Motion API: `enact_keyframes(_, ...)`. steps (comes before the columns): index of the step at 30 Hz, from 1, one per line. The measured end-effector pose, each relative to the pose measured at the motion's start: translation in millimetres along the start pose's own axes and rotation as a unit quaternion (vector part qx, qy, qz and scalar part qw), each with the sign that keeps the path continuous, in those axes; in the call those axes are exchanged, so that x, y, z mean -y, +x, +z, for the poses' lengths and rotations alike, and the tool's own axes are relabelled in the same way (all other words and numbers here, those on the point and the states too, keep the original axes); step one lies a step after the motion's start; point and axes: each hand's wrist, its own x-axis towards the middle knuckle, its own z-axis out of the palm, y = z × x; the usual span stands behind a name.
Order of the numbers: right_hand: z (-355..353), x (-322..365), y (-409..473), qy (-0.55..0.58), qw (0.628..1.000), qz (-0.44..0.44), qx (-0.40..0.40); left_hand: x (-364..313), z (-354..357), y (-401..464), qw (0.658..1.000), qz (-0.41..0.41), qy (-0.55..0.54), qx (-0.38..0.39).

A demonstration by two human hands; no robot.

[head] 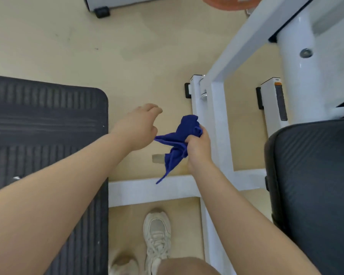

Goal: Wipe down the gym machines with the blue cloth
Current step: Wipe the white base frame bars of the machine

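The blue cloth (178, 138) hangs crumpled in the air at the centre of the head view, above the beige floor. My right hand (198, 147) grips its bunched upper part, and one corner dangles down toward a white floor bar. My left hand (139, 126) is just left of the cloth; a fold of cloth reaches its underside, and whether the fingers pinch it is hidden. The white gym machine frame (218, 120) stands right beside the cloth, with its black padded seat (310, 187) at the lower right.
A black ribbed mat (42, 124) covers the floor on the left. The machine's white base bar (147, 190) crosses in front of my white sneakers (157, 235). Another machine's foot (101, 11) and an orange weight plate (226, 2) lie at the top.
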Motion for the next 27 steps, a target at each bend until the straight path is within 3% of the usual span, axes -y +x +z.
enact_keyframes(9,-33,72,-79,-0.042,0.998,0.0,0.037,-62,-97,-44,0.99,-0.034,-0.108,-0.087)
enact_keyframes(14,-76,133,-101,-0.147,0.981,-0.092,0.089,-107,-153,-34,0.984,-0.044,-0.129,-0.111)
enact_keyframes(22,-125,242,-140,-0.155,0.98,-0.092,0.079,-181,-243,-27,0.995,-0.023,-0.078,-0.059)
enact_keyframes(27,-155,291,-173,-0.253,0.959,-0.097,0.087,-229,-308,-5,0.998,0.019,-0.04,-0.037)
